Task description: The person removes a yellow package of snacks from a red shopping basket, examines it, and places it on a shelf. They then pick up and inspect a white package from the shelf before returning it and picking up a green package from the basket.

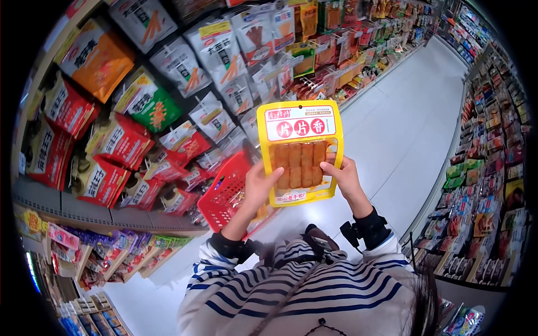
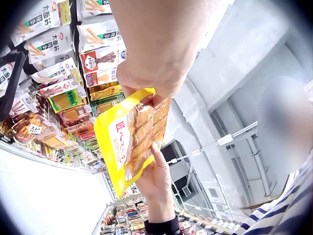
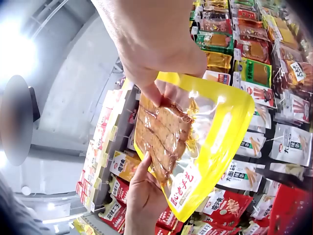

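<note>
A yellow-edged snack packet (image 1: pixel 301 120) with a clear window is held upright in front of the chest, its printed face toward the head camera. Brown, sauce-coated slices (image 1: pixel 300 165) show through the window. My left hand (image 1: pixel 259 182) grips the packet's left edge, thumb on the front, fingers behind it. On the opposite edge, my right hand (image 1: pixel 346 178) pinches it the same way. In the left wrist view the packet (image 2: pixel 110 142) tilts between both hands. The right wrist view shows the right thumb pressing the window of the packet (image 3: pixel 230 132).
A red shopping basket (image 1: pixel 224 193) hangs beside the left forearm. Shelves of hanging snack bags (image 1: pixel 120 140) line the left. Another packed rack (image 1: pixel 482 185) stands at right. Between them runs a pale floor aisle (image 1: pixel 392 95). A low display (image 1: pixel 112 252) sits at lower left.
</note>
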`<action>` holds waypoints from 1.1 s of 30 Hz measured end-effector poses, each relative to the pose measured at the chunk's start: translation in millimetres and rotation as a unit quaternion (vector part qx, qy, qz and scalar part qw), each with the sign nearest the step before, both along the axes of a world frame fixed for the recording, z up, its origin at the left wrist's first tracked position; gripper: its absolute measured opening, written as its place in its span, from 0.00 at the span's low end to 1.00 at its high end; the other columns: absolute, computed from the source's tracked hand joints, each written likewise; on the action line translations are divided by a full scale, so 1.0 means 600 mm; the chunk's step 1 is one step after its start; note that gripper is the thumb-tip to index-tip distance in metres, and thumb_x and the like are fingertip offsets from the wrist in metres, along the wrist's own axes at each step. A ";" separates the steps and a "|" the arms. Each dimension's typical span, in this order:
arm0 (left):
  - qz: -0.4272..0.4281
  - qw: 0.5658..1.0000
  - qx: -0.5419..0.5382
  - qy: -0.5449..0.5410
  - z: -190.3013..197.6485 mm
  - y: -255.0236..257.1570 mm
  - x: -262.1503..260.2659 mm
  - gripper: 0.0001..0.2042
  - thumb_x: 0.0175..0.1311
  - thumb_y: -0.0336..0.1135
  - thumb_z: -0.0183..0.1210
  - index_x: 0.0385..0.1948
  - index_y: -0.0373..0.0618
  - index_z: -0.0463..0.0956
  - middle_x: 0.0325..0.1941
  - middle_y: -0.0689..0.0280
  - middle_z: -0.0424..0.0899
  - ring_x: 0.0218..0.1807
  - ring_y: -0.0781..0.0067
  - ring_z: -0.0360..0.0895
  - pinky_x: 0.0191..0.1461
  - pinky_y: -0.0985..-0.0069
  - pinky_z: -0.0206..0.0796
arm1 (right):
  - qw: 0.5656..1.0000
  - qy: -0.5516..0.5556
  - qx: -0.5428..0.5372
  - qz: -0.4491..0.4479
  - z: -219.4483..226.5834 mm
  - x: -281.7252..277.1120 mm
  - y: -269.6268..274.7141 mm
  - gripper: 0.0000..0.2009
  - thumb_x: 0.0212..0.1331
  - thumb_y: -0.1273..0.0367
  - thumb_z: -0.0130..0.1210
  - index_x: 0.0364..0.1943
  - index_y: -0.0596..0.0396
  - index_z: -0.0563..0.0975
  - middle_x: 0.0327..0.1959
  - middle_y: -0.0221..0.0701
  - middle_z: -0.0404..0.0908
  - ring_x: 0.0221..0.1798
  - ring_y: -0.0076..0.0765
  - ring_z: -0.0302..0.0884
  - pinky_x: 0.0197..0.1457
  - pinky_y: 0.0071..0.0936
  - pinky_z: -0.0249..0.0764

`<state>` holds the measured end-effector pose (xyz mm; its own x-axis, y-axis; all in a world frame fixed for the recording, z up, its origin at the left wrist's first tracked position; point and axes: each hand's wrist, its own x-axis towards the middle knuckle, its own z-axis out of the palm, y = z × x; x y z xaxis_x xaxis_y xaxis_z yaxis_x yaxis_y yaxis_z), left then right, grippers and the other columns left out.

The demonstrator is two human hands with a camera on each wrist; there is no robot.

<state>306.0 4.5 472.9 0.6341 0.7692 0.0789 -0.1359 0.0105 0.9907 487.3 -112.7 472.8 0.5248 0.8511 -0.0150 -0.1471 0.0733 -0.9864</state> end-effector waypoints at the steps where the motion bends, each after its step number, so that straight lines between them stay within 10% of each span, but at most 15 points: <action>1: -0.004 1.000 -0.001 -0.001 0.000 -0.006 0.022 0.13 0.52 0.23 0.54 0.41 0.35 0.67 0.40 0.65 0.74 0.40 0.81 0.71 0.43 0.83 0.62 | 1.000 0.005 0.000 -0.006 -0.001 0.017 -0.007 0.11 0.47 0.72 0.55 0.35 0.64 0.73 0.30 0.32 0.76 0.32 0.25 0.74 0.37 0.22 0.73; 14: -0.075 0.993 0.021 0.085 -0.024 0.027 0.224 0.18 0.57 0.34 0.52 0.47 0.36 0.65 0.45 0.65 0.72 0.47 0.78 0.66 0.52 0.79 0.58 | 0.995 -0.005 -0.037 -0.088 -0.030 0.190 -0.017 0.10 0.45 0.69 0.58 0.28 0.62 0.73 0.23 0.27 0.73 0.28 0.21 0.71 0.33 0.19 0.70; 16: -0.054 0.998 -0.013 0.034 -0.013 0.036 0.260 0.16 0.55 0.32 0.54 0.45 0.37 0.67 0.38 0.70 0.75 0.37 0.85 0.69 0.41 0.84 0.63 | 0.993 0.020 -0.039 -0.107 -0.038 0.216 -0.001 0.10 0.45 0.71 0.58 0.28 0.63 0.73 0.25 0.29 0.74 0.29 0.23 0.71 0.34 0.21 0.72; 33: -0.058 0.997 0.011 0.050 -0.034 0.283 0.543 0.10 0.57 0.30 0.51 0.39 0.37 0.68 0.37 0.67 0.73 0.39 0.81 0.69 0.43 0.83 0.61 | 0.995 0.050 -0.073 0.040 -0.018 0.502 0.231 0.12 0.47 0.74 0.56 0.37 0.61 0.72 0.29 0.27 0.74 0.30 0.20 0.70 0.34 0.17 0.70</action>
<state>632.0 174.5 452.4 0.7236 0.6896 0.0278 -0.0364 -0.0021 0.9993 788.6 26.2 462.1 0.4444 0.8752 -0.1909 -0.2454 -0.0860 -0.9656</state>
